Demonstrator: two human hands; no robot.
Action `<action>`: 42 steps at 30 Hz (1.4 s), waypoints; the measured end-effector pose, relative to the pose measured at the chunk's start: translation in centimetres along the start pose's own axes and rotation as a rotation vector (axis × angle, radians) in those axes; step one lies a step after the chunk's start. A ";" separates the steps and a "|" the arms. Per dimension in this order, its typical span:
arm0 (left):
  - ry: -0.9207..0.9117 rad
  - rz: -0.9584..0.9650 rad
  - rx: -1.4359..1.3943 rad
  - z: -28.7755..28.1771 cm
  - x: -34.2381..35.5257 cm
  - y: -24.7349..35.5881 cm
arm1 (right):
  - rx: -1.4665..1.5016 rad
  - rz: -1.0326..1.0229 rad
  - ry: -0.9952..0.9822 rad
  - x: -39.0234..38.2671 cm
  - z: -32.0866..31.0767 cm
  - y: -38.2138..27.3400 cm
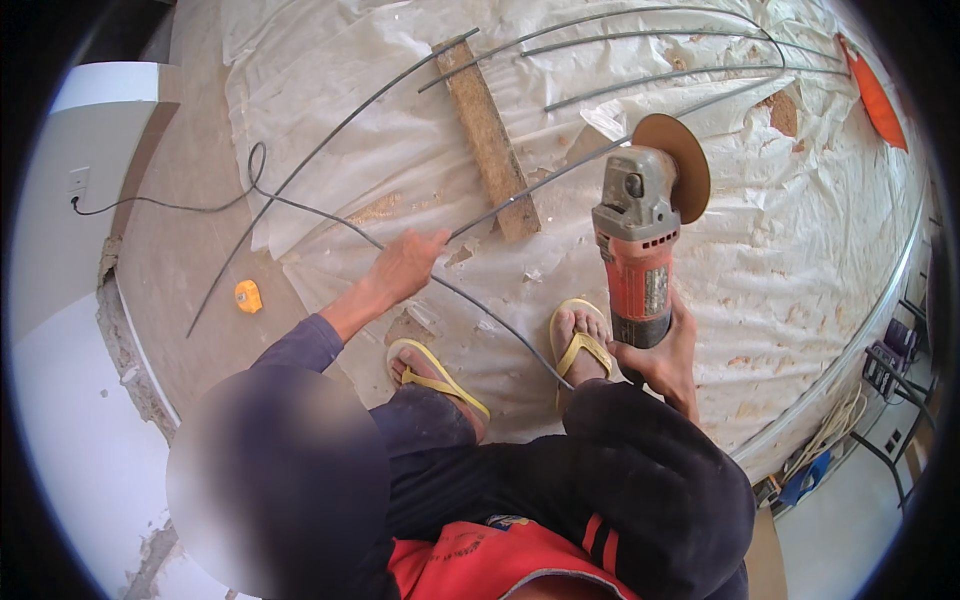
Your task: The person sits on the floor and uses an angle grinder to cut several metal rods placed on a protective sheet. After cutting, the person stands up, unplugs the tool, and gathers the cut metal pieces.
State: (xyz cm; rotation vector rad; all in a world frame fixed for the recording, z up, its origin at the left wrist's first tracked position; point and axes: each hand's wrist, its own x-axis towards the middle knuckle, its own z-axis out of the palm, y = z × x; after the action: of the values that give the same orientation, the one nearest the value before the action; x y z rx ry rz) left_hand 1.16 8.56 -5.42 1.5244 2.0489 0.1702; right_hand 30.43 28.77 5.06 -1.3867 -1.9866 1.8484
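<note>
Angle grinder (640,245), red-bodied with tan disc, at three o'clock from the wooden plank (489,140), gripped by the right hand (663,355), fingers wrapped tight round its rear. Steel rod (540,185) across the plank, disc at its far side; near end clasped in the closed left hand (405,265). Yellow tape measure (248,296) at nine o'clock, well apart.

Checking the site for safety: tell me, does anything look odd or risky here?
Yes. The right hand holds an angle grinder close above feet in open yellow sandals. The left hand grips a steel rod lying over a wooden plank.
</note>
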 end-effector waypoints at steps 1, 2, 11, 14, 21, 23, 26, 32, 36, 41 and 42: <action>0.014 0.042 0.079 0.6 0.5 -0.6 | -0.033 0.000 0.016 -0.3 -0.1 -0.2; 0.041 0.057 0.101 1.2 0.0 -1.6 | -0.056 -0.006 -0.001 -0.1 0.1 0.0; 0.169 0.214 0.140 1.1 3.1 -1.3 | -0.033 -0.026 -0.032 0.2 0.3 -0.4; 0.121 0.131 0.180 0.6 3.8 -0.8 | -0.034 -0.032 -0.070 0.4 0.3 -0.5; 0.278 0.098 -0.003 1.8 4.0 0.6 | -0.008 -0.048 -0.095 1.3 -0.7 -0.1; 0.274 0.026 -0.051 2.1 4.3 1.0 | -0.028 -0.050 -0.103 1.8 -0.8 -0.5; 0.248 -0.093 -0.113 1.9 4.9 2.2 | -0.055 -0.055 -0.116 2.2 -1.5 -0.5; 0.117 -0.205 -0.197 1.3 3.0 0.3 | -0.052 -0.079 -0.110 2.3 -2.2 0.0; 0.126 -0.142 -0.288 1.3 3.1 -0.3 | -0.097 -0.080 -0.083 2.2 -2.1 0.7; 0.082 -0.152 -0.316 1.7 3.4 -0.5 | -0.109 -0.108 -0.050 1.5 -1.2 1.0; 0.049 -0.141 -0.317 1.6 3.6 -0.9 | -0.110 -0.105 -0.039 1.2 -0.9 0.9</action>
State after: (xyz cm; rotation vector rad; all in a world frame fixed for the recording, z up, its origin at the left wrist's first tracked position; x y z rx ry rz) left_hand 0.60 11.19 -8.48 1.1900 2.0433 0.4574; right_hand 30.79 30.08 3.94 -1.2540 -2.1654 1.7598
